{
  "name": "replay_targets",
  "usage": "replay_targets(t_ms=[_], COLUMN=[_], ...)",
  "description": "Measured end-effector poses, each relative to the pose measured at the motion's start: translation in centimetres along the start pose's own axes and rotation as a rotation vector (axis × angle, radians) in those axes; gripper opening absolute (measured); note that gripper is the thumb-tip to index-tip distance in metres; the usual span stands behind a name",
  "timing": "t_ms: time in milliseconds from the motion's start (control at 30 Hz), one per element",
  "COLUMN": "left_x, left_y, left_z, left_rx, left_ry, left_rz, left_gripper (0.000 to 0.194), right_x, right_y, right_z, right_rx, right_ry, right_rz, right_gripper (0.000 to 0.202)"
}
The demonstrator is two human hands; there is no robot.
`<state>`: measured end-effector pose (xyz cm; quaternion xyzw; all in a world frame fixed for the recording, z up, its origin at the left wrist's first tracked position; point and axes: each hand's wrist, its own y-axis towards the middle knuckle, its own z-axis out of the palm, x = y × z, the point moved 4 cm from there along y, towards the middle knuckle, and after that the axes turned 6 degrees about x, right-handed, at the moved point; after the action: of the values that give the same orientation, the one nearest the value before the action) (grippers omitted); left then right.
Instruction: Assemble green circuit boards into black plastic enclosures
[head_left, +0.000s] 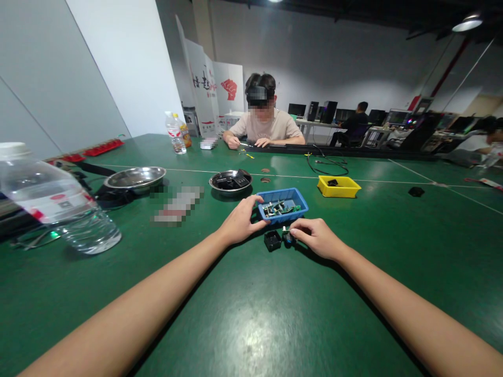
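Observation:
My left hand [240, 222] grips the left end of a blue plastic bin [301, 213], with the thumb at its near side and the fingers at its far corner. Small green circuit boards [281, 208] lie jumbled inside the bin. Just in front of it, my right hand [314, 235] pinches a small part with a pale tip [285, 229]; the fingertips hide most of it. A small dark round piece [289, 240] is right below those fingertips, and I cannot tell whether they touch it. Beside that piece stands an open black square housing [272, 241].
A yellow bin [340, 191] with black parts is at right, a steel bowl [230, 191] of black parts beyond my left hand. A steel dish [135, 178] and water bottle [58, 201] are at left. Across the green table sits a co-worker [264, 123]; a cable [328, 168] lies nearby.

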<state>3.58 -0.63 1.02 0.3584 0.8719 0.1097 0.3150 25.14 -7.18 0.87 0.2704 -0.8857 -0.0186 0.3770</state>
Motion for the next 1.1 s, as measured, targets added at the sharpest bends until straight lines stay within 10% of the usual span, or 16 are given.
replay_targets(t_ms=[867,1100], left_x=[0.7,0.8], left_y=[0.0,0.0], left_z=[0.4,0.2], left_rx=[0.046,0.051], left_ry=[0.022,0.23], left_rz=[-0.11,-0.245], left_gripper=[0.058,0.034], right_x=[0.3,-0.5], right_y=[0.2,0.0], right_z=[0.6,-1.2], right_rx=[0.106,-0.233], right_ry=[-0.183,-0.145], right_rz=[-0.033,0.024], right_gripper=[0.027,0.027])
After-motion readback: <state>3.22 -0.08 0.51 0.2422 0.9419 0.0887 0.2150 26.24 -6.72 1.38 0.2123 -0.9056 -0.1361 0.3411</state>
